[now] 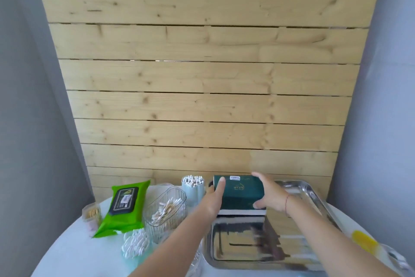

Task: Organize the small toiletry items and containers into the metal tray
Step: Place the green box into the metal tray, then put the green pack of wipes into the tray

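A dark green tissue box [241,189] with a pale emblem on its face and a small white label on top sits at the far end of the metal tray [314,196], which is shiny, rectangular and shallow-walled. Left of the tray stands a pale blue cup of cotton swabs [193,187], heads up. Beside it is a clear ribbed container [166,209] holding wooden-stemmed swabs. A bright green wet wipes pack [124,205] with a black flap lies further left, a small clear jar [92,212] beyond it. A bundle of white swabs [134,243] lies loose nearer the front.
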A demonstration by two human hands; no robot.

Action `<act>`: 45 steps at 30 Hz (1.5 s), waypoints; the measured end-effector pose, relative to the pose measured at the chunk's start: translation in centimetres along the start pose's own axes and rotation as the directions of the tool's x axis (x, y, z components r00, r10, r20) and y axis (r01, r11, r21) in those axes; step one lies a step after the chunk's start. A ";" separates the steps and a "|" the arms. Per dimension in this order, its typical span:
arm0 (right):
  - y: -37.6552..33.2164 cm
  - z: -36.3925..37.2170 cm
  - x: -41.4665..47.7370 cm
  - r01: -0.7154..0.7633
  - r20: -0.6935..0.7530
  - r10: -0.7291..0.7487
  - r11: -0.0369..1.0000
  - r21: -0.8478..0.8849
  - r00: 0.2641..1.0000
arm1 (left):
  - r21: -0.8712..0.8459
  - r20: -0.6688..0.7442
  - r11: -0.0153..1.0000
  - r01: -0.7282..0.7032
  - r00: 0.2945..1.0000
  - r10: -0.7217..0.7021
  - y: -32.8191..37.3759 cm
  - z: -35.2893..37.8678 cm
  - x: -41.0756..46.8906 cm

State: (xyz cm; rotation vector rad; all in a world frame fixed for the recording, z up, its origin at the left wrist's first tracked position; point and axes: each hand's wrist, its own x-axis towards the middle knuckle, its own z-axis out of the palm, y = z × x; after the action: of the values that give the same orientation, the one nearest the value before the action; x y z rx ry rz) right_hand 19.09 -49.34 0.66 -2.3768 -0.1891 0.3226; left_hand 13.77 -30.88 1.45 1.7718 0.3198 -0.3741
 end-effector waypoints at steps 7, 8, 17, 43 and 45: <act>0.2 2.3 0.3 -0.031 -0.193 0.026 0.999 -0.026 0.981 | 0.039 -0.031 0.998 -0.049 0.998 0.050 0.5 0.7 0.1; -0.1 2.6 0.2 -0.046 -0.213 0.033 0.997 -0.059 0.976 | 0.031 -0.040 0.997 -0.067 0.997 0.068 0.8 0.8 -0.4; -6.8 1.7 -2.1 -0.199 -0.313 0.075 0.901 -0.386 0.947 | 0.106 -0.174 0.952 -0.286 0.938 0.301 0.6 -7.5 -5.2; -25.4 24.4 4.4 0.124 0.148 -0.017 0.642 -0.756 0.989 | 0.769 -0.127 0.623 0.147 0.989 -0.077 -4.7 -29.1 9.3; -25.2 24.1 4.4 0.137 0.116 -0.076 0.654 -0.744 0.990 | 0.744 -0.135 0.650 0.152 0.988 -0.076 -4.8 -29.3 9.5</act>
State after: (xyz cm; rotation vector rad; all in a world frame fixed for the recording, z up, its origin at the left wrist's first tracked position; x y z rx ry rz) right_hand 15.38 -14.37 -0.04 -3.1670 -0.6015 0.3136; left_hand 22.81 -1.10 -0.54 2.6169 0.3723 -0.5726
